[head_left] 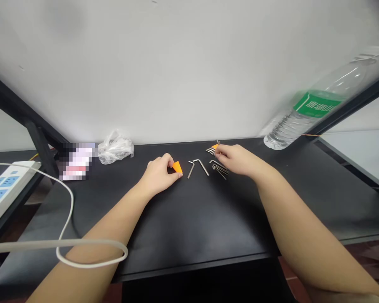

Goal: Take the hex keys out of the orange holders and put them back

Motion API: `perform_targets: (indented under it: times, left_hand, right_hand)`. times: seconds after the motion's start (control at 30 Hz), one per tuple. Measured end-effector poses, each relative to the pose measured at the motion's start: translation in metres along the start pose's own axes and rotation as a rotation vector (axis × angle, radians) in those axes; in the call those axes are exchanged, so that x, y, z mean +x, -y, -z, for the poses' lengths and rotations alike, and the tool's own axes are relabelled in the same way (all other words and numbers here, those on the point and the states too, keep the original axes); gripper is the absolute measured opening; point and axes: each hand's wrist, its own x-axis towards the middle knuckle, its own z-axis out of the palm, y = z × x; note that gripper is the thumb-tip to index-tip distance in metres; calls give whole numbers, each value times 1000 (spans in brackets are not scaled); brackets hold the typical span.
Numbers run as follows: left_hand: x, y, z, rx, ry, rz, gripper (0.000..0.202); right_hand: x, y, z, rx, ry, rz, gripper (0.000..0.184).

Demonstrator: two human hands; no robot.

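Observation:
My left hand (159,174) rests on the black table (189,227) with its fingers curled round a small orange holder (177,167). My right hand (236,159) is closed on a second orange holder (214,147) with several hex keys fanning out of it. Two loose hex keys (197,166) lie on the table between my hands. A small pile of further hex keys (220,168) lies just under and left of my right hand.
A crumpled plastic bag (115,147) lies at the back left by the wall. A clear water bottle with a green label (316,107) lies at the back right. A white power strip (6,185) and its cable (69,242) are at the left.

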Motion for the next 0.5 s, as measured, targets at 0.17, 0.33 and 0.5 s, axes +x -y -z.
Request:
perform_targets:
  times: [0.17, 0.33, 0.5]
  left_hand:
    - [1, 0, 0, 6, 0, -1, 32]
    - [1, -2, 2, 22, 3, 1, 32]
    - [1, -1, 2, 23, 10, 6, 33]
  right_hand:
    - [1, -22, 7, 8, 131, 7, 14]
    - [6, -28, -2, -15, 200, 70, 32]
    - [10, -25, -12, 0, 194, 56, 42]
